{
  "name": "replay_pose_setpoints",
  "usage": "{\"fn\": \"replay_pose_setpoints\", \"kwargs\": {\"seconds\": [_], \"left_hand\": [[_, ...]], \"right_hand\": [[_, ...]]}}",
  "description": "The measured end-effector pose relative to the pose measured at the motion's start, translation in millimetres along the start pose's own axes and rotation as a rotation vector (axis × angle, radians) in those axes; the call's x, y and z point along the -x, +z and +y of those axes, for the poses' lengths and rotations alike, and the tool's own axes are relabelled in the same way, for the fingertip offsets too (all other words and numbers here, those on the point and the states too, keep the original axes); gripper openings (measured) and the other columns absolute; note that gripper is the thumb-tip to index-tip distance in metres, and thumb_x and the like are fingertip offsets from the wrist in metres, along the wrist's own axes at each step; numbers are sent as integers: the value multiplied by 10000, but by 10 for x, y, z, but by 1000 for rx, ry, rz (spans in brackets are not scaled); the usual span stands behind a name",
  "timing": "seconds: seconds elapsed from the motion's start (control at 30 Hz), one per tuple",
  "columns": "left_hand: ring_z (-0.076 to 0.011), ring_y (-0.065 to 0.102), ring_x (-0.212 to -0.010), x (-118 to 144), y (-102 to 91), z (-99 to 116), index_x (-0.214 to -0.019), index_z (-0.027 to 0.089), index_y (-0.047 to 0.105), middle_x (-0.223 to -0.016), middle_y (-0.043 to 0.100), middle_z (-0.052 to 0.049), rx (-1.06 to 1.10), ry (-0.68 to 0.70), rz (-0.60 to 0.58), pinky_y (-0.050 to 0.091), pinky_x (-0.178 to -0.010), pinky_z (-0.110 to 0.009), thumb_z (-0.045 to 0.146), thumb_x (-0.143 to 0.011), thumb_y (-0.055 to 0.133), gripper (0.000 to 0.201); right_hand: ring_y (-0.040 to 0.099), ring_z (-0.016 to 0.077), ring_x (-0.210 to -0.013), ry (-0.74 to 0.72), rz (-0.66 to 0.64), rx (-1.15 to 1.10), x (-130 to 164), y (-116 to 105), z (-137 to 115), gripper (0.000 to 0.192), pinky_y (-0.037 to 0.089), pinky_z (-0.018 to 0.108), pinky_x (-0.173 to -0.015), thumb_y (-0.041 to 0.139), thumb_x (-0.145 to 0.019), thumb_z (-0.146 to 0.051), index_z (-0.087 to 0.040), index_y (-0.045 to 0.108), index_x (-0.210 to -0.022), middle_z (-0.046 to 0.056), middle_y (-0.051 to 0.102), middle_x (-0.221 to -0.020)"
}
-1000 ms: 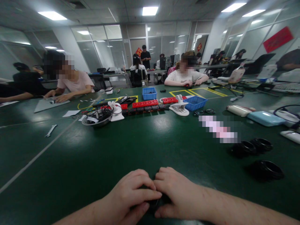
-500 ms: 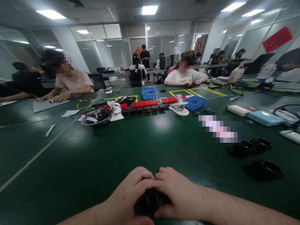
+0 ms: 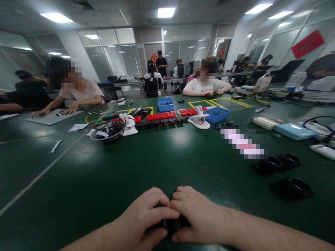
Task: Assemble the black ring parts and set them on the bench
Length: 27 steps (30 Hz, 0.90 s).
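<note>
Nearby, both hands' fingers (image 3: pixel 157 213) clasp a mostly hidden, perhaps ring-shaped black part (image 3: pixel 170 225), black rings (image 3: pixel 293 186) rightward.

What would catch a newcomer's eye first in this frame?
Both hands, the left hand and the right hand, are clasped together over a small black round part at the near edge of the green table. To the right lie three black rings, and mid-table a row of red blocks.

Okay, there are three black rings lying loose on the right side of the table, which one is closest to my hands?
The black ring lying alone at the front right, nearest your right hand. The other two rings sit side by side farther back on the table.
</note>
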<state>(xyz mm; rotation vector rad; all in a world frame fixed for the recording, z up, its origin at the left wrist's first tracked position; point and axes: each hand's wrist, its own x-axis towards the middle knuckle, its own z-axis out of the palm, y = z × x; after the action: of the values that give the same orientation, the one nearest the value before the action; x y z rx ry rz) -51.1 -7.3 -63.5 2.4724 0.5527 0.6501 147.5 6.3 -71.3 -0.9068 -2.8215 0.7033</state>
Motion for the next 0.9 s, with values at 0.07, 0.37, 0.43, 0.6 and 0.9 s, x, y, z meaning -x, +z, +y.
{"fn": "replay_pose_setpoints", "kwargs": {"seconds": [0.07,0.37,0.43,0.6,0.9], "left_hand": [[-197,505,-877,-17,17,11,-1107,214,494,-959,538,-70,10,-28,20,453,-749,-309,331,-923,403,236],[-216,488,-783,63,238,-123,-827,191,483,-862,492,-42,-103,-266,190,450,-663,-337,737,-647,543,578],[-232,495,-815,91,254,-161,-855,192,488,-891,496,-50,-97,-290,183,459,-697,-361,755,-576,583,636],[-325,460,-1044,99,163,-212,-1091,196,469,-1117,478,-117,-84,-311,28,404,-886,-481,681,-529,687,774],[-366,374,-1175,31,109,-190,-1210,211,452,-1247,437,-122,-177,-397,-177,99,-1019,-626,540,-521,748,819]], "right_hand": [[522,178,-764,0,5,4,-1,3,2,360,357,290,-684,686,-662,-462,-186,600,-877,11,601,-818],[529,185,-770,16,-3,11,-5,-1,6,387,368,298,-684,688,-656,-463,-168,599,-889,24,605,-822],[533,187,-777,25,-9,11,-5,-8,4,377,367,296,-683,694,-652,-455,-168,603,-879,27,608,-830],[538,197,-776,-5,5,-21,-1,8,29,483,370,312,-693,691,-606,-550,-172,612,-897,38,622,-845],[549,178,-767,-61,249,-267,41,-9,19,645,396,299,-706,559,-654,-674,-210,551,-1103,38,622,-919]]}}
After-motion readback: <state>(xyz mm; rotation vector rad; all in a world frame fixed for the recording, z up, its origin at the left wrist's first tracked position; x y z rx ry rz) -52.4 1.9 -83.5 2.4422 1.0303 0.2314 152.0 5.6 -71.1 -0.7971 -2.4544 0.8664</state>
